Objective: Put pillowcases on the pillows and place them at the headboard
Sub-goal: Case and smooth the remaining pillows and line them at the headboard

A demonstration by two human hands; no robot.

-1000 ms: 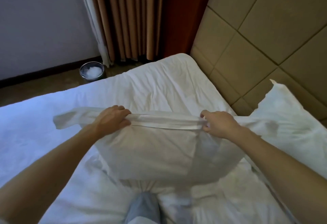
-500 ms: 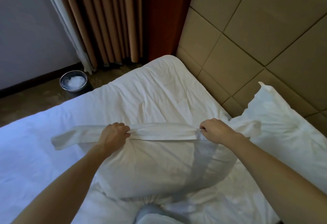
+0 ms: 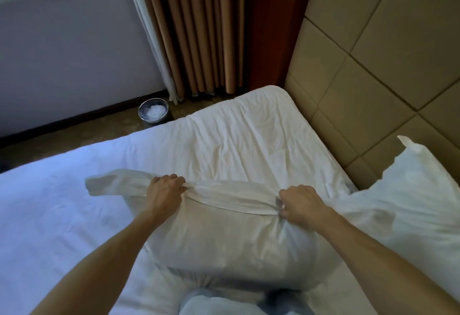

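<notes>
Both hands fisted on the open-end flap of the plump white cased pillow (image 3: 231,237), left hand (image 3: 164,191) and right hand (image 3: 300,201) each bunching the white cotton pillowcase (image 3: 224,194) hem. Pillow sits on white-sheeted bed (image 3: 62,215) near person's knees; second white pillow (image 3: 413,190) leans on beige padded headboard (image 3: 373,78) at right

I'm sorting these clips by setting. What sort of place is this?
Probably a hotel bedroom: a bed in plain white linen, a padded panel headboard on the wall, long curtains, and a small metal bin on the floor.
</notes>
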